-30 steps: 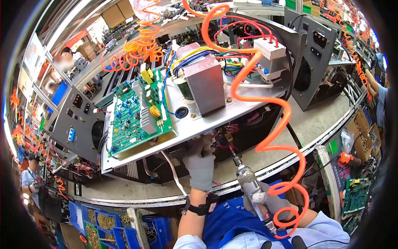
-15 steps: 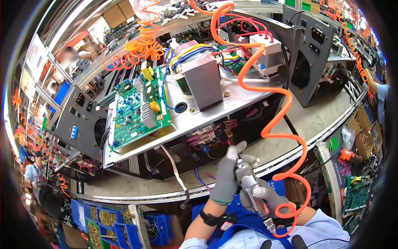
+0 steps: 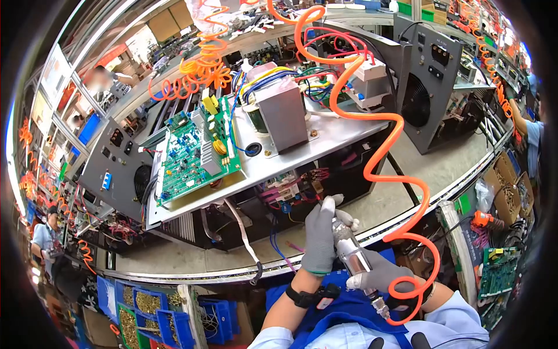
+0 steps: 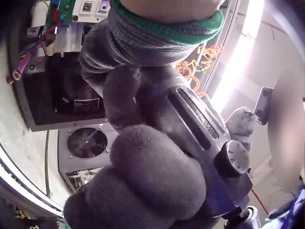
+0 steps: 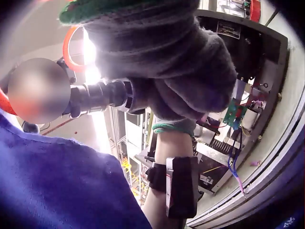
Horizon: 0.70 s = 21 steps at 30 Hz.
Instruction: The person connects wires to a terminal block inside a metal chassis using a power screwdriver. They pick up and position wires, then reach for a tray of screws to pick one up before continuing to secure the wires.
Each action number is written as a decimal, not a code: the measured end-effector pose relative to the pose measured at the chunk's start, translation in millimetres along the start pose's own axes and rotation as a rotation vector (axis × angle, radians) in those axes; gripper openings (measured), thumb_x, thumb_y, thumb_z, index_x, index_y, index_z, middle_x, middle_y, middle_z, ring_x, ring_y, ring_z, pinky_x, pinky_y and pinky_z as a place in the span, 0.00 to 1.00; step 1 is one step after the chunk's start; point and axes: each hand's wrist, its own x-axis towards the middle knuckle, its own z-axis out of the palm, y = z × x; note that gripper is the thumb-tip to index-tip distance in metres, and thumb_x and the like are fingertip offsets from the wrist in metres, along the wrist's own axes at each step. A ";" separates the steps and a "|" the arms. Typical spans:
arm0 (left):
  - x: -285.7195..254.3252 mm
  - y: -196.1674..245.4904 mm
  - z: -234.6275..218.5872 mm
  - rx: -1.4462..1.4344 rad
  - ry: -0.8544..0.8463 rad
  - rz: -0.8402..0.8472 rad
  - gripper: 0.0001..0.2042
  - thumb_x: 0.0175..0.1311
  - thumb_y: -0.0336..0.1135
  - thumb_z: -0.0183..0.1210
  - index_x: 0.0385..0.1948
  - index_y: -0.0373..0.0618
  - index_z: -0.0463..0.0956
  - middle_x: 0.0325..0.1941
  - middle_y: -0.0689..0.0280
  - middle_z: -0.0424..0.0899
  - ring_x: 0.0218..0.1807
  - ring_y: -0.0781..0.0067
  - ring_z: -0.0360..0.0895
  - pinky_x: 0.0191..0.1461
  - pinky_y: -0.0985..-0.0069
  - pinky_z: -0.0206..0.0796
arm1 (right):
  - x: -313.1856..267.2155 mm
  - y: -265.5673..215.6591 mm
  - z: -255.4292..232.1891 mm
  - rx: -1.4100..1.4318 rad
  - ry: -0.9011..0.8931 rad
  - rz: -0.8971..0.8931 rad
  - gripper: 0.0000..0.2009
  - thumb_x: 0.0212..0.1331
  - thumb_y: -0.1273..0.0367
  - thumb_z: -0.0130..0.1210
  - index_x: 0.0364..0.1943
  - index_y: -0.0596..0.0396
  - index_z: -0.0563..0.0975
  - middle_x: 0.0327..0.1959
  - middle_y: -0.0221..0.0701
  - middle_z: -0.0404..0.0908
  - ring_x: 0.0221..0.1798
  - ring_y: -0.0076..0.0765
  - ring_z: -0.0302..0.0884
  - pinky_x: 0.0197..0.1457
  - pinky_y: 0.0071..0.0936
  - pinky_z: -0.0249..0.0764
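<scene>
Both gloved hands are on a silver pneumatic screwdriver [image 3: 352, 252] held in front of the apron. My left hand [image 3: 319, 237] grips its front end, fingers curled round the body in the left wrist view; the bit is hidden behind that hand. My right hand [image 3: 383, 271] holds the rear part, just ahead of the hose fitting [image 5: 88, 99]. Beyond the hands is a power unit with a metal plate [image 3: 256, 174] on top, carrying a green circuit board [image 3: 189, 166] and a transformer [image 3: 285, 116]. Wired parts [image 3: 288, 191] show in its open front.
A coiled orange air hose [image 3: 395, 160] runs from the tool up across the unit. A white-sleeved cable [image 3: 240, 230] and blue wires [image 3: 274, 238] hang over the bench edge. Grey fan panels [image 3: 427, 87] stand right; blue bins of screws [image 3: 148, 302] sit lower left.
My left hand has come back from the unit's open front onto the front of the screwdriver. The tool has been drawn back from the opening, and my right hand has shifted slightly along it.
</scene>
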 end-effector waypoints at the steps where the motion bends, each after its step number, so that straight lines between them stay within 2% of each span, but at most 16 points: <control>1: 1.1 -1.4 -0.3 0.005 -0.005 0.000 0.22 0.72 0.45 0.44 0.50 0.30 0.68 0.18 0.64 0.75 0.22 0.69 0.76 0.40 0.69 0.75 | 5.7 12.9 -1.2 -0.010 0.044 -0.070 0.36 0.45 0.61 0.69 0.58 0.62 0.65 0.46 0.36 0.73 0.42 0.28 0.73 0.42 0.25 0.72; 4: 5.7 -5.9 -7.1 0.055 -0.004 0.021 0.23 0.72 0.48 0.44 0.48 0.30 0.70 0.20 0.62 0.77 0.22 0.70 0.77 0.39 0.70 0.75 | 10.9 25.7 -0.8 -0.023 0.093 -0.054 0.32 0.46 0.66 0.65 0.57 0.59 0.65 0.40 0.35 0.74 0.40 0.30 0.75 0.43 0.28 0.74; 5: 9.6 -7.1 -14.0 0.088 -0.017 0.033 0.24 0.72 0.48 0.45 0.47 0.30 0.71 0.22 0.59 0.79 0.24 0.69 0.79 0.35 0.73 0.74 | 10.6 22.3 2.5 -0.020 0.091 -0.057 0.32 0.46 0.66 0.65 0.57 0.59 0.65 0.40 0.35 0.74 0.40 0.30 0.75 0.43 0.28 0.74; 6: 15.4 -7.9 -22.0 0.118 -0.029 0.046 0.24 0.72 0.49 0.46 0.46 0.29 0.73 0.24 0.56 0.82 0.25 0.69 0.81 0.31 0.76 0.73 | 9.2 14.5 7.8 0.160 0.055 -0.135 0.31 0.45 0.67 0.65 0.56 0.59 0.65 0.38 0.36 0.75 0.36 0.31 0.76 0.38 0.28 0.75; 7: 23.3 -5.3 -33.5 0.174 0.071 0.061 0.24 0.72 0.49 0.46 0.45 0.30 0.74 0.25 0.56 0.82 0.25 0.69 0.81 0.32 0.76 0.74 | 6.9 8.3 10.4 0.339 0.016 -0.209 0.30 0.45 0.68 0.64 0.54 0.59 0.65 0.36 0.37 0.75 0.32 0.33 0.78 0.34 0.29 0.76; 8: 35.8 -6.7 -47.6 0.231 0.173 0.076 0.24 0.72 0.50 0.46 0.44 0.30 0.75 0.26 0.56 0.83 0.26 0.70 0.81 0.33 0.76 0.74 | 3.9 3.8 10.3 0.338 0.014 -0.208 0.30 0.45 0.68 0.64 0.54 0.59 0.65 0.36 0.37 0.75 0.32 0.33 0.78 0.34 0.29 0.76; 9: 63.8 -29.4 -74.5 0.234 0.349 0.416 0.21 0.71 0.47 0.49 0.43 0.32 0.77 0.26 0.58 0.83 0.25 0.71 0.81 0.31 0.77 0.75 | 1.9 -0.9 9.7 0.357 0.023 -0.200 0.31 0.44 0.68 0.64 0.55 0.59 0.64 0.35 0.37 0.75 0.29 0.34 0.78 0.31 0.30 0.76; 10: 59.9 -20.0 -70.5 0.236 0.351 0.417 0.21 0.71 0.47 0.49 0.43 0.32 0.77 0.26 0.58 0.83 0.25 0.71 0.81 0.31 0.77 0.75 | 1.8 -3.3 9.4 0.377 0.034 -0.191 0.32 0.44 0.68 0.64 0.56 0.59 0.63 0.34 0.37 0.75 0.27 0.35 0.78 0.28 0.31 0.76; 11: 52.2 -2.9 -61.6 0.207 0.366 0.382 0.19 0.71 0.44 0.51 0.43 0.32 0.77 0.26 0.58 0.84 0.24 0.72 0.81 0.29 0.78 0.75 | 6.6 -0.2 6.6 0.478 -0.028 -0.228 0.33 0.44 0.66 0.65 0.56 0.59 0.63 0.32 0.35 0.75 0.23 0.33 0.77 0.25 0.28 0.75; 12: 49.6 8.4 -54.9 0.179 0.378 0.345 0.17 0.70 0.41 0.52 0.44 0.33 0.77 0.27 0.58 0.84 0.23 0.73 0.81 0.27 0.79 0.74 | 10.7 2.7 5.7 0.483 -0.025 -0.230 0.33 0.44 0.66 0.65 0.56 0.59 0.63 0.32 0.35 0.75 0.23 0.33 0.77 0.25 0.28 0.75; 14: 51.7 10.5 -50.0 0.160 0.405 0.354 0.14 0.69 0.39 0.54 0.43 0.34 0.78 0.27 0.57 0.84 0.22 0.73 0.80 0.23 0.81 0.73 | 14.6 8.6 4.7 0.578 -0.095 -0.210 0.34 0.54 0.68 0.59 0.65 0.55 0.57 0.31 0.34 0.74 0.22 0.27 0.75 0.24 0.24 0.75; 15: 50.0 11.8 -47.9 0.164 0.413 0.363 0.14 0.69 0.38 0.54 0.43 0.34 0.78 0.27 0.57 0.84 0.21 0.73 0.80 0.23 0.82 0.73 | 12.8 5.8 9.1 0.545 -0.029 -0.167 0.32 0.47 0.62 0.65 0.56 0.56 0.63 0.30 0.32 0.73 0.23 0.29 0.76 0.24 0.27 0.75; 21: 49.2 14.9 -43.5 0.178 0.444 0.368 0.14 0.69 0.37 0.54 0.42 0.33 0.78 0.26 0.57 0.84 0.20 0.74 0.80 0.22 0.81 0.72 | 14.1 5.8 13.5 0.505 0.010 -0.102 0.31 0.48 0.64 0.63 0.56 0.56 0.62 0.30 0.32 0.72 0.24 0.29 0.76 0.25 0.27 0.75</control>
